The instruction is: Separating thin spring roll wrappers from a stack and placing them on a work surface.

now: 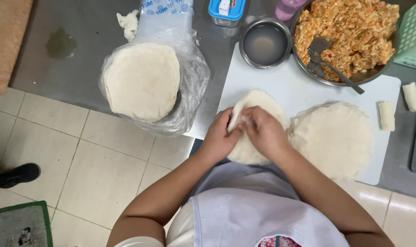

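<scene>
Starting nearest the camera, a pale apron [244,215] was seen over the person's front, with both bare forearms reaching forward to a white cutting board [304,87] set on a steel counter [75,55]. The left hand [217,137] and the right hand [263,132] were found close together over a round wrapper [256,103] lying at the board's near left part. The fingers of both hands were noted pinched on the wrapper's upper layer, a thin flap of which was lifted between them; whether thumbs met fingertips could not be told. Just beside it, to the right, a second flat wrapper [334,137] lay on the board, the two edges touching or nearly so. Two finished rolls [386,116] were recorded at the right margin, one on the board and one beyond it. On the counter to the left, a stack of wrappers [141,80] sat in a clear plastic bag. Farther back, a small steel bowl of liquid [265,43] stood beside a large metal bowl of orange filling [350,27], in which a fork [331,66] rested.
</scene>
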